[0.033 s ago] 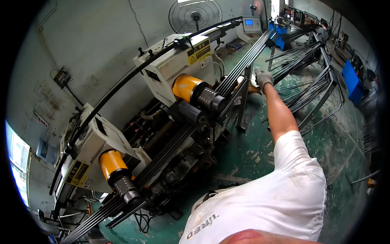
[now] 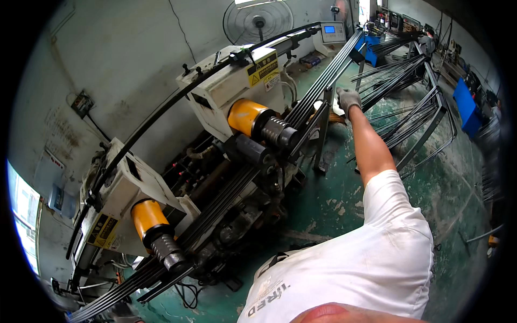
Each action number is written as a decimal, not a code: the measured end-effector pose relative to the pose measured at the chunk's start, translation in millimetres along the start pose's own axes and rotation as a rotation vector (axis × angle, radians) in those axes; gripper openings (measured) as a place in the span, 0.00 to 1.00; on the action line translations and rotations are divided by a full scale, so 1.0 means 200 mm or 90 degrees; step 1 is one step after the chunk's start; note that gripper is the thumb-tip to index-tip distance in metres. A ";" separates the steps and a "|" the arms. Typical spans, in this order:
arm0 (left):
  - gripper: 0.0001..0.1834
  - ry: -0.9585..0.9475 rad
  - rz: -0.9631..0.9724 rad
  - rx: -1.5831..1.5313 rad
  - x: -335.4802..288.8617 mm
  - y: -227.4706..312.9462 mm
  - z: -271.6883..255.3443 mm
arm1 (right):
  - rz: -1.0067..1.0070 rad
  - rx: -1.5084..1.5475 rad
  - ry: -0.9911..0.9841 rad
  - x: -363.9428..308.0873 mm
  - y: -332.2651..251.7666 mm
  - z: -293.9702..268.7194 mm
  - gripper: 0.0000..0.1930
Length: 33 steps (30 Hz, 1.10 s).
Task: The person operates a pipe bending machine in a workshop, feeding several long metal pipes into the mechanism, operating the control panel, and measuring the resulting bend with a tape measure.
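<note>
Skin shows bare along your right arm (image 2: 372,145), from the sleeve of your white short-sleeved shirt (image 2: 350,258) to the cuff of a grey fabric work glove. You hold that arm nearly straight, reaching forward and away from your body, with only a slight bend and a lean toward the left. Your gloved right hand (image 2: 350,101) is at the far end, its back toward you and its fingers bent forward. Whether your grip is spread, pressed together or pinching a rod, I cannot tell, since the glove hides the fingertips. Your left hand is out of view.

Just left of your glove runs a bundle of long, straight, thin grey metal rods (image 2: 321,85). It slants from the upper right down toward the machine. An upright dark steel post (image 2: 325,124) stands close by, between your hand and the machine.

The machine has two boxy off-white metal housings, one farther from you (image 2: 207,105) and one nearer (image 2: 148,180). A glossy orange cylinder juts from each, one on the far housing (image 2: 247,117) and one on the near housing (image 2: 148,216); both end in dark ribbed collars. To the right of your hand, more thin dark rods (image 2: 412,116) lie fanned across an angled metal rack. Beneath your arm spreads a worn green painted floor (image 2: 344,188).
</note>
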<state>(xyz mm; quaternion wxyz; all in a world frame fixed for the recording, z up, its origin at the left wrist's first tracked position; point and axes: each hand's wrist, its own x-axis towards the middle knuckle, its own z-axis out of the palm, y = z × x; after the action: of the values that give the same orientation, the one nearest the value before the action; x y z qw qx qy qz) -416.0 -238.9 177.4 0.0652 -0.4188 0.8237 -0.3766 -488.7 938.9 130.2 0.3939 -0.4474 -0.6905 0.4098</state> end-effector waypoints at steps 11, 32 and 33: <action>0.19 0.309 -0.187 -1.300 0.62 -0.72 -0.62 | -0.091 -0.068 -0.024 0.09 -0.99 -0.10 0.38; 0.20 0.398 0.435 -1.405 -0.26 -0.35 -2.54 | -0.366 0.408 -0.387 -0.45 -2.62 -0.07 0.15; 0.19 0.470 0.367 -1.344 -0.37 -0.34 -2.57 | -0.299 0.338 -0.398 -0.78 -2.66 -0.15 0.18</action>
<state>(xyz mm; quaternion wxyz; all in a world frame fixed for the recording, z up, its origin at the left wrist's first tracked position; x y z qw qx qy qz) -541.8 82.1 570.7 -0.4787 0.0745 0.7623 0.4292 -573.8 659.0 601.9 0.3498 -0.0183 -0.7299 0.5870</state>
